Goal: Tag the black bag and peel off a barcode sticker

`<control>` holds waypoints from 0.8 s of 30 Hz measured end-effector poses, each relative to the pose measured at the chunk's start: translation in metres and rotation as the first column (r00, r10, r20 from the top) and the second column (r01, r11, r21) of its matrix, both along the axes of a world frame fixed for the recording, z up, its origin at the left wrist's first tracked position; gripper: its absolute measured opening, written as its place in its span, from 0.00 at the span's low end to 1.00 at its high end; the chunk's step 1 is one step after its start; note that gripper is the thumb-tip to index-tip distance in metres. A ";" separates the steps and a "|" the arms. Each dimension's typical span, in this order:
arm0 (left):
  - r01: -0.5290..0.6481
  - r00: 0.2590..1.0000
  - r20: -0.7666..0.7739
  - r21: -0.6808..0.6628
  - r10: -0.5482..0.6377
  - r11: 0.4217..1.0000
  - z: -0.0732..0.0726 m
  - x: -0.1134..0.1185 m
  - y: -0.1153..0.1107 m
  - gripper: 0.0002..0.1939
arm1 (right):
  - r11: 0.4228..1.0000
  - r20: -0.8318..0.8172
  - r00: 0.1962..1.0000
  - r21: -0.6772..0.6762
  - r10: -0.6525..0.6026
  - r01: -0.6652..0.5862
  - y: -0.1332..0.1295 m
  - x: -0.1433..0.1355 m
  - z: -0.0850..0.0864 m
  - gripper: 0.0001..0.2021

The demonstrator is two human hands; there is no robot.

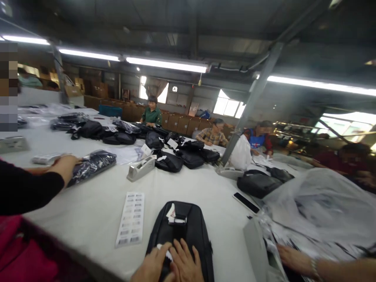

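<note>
A black bag (188, 227) lies flat on the white table (88, 207) right in front of me, with a white hang tag (172, 213) near its top. My left hand (152, 268) curls over a small white tag (164, 250) at the bag's near end. Beside it, my right hand (185, 264) rests flat on the bag with its fingers apart, touching the left hand.
A barcode label sheet (131, 219) lies left of the bag, with a tape dispenser (141, 168) beyond. At right are a phone (246, 202), a clear plastic heap (320, 203) and a co-worker's hand (290, 260). A black-sleeved co-worker's hand (66, 164) touches a wrapped bag (91, 164). Several people sit behind bags.
</note>
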State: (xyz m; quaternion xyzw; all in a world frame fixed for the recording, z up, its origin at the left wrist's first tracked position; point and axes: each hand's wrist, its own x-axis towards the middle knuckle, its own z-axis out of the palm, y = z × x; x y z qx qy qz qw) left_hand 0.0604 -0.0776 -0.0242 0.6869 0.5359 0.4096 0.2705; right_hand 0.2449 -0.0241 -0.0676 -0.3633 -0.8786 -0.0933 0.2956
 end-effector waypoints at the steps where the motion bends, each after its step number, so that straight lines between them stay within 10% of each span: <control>1: 0.002 0.999 -0.039 0.035 -0.001 0.999 -0.003 0.008 -0.004 0.23 | 0.999 0.053 0.998 -0.029 0.018 -0.016 -0.004 0.001 0.003 0.23; 5: -0.082 0.979 -0.164 0.221 0.120 0.972 0.002 0.014 0.009 0.21 | 0.989 -0.017 0.998 -0.137 -0.053 0.050 -0.005 0.023 0.026 0.21; 10: -0.181 0.982 0.079 0.104 0.173 0.978 0.028 0.003 0.057 0.22 | 0.882 -0.270 0.859 -0.316 -0.436 0.349 0.007 0.060 0.047 0.24; 17: -0.155 0.974 0.129 -0.207 0.184 0.966 0.002 0.009 0.132 0.31 | 0.881 -0.349 0.851 -0.410 -0.392 0.238 0.042 0.052 0.075 0.27; 24: -0.052 0.974 0.203 -0.254 0.105 0.966 -0.005 0.011 0.156 0.22 | 0.895 -0.325 0.894 -0.418 -0.308 0.156 0.072 0.015 0.084 0.25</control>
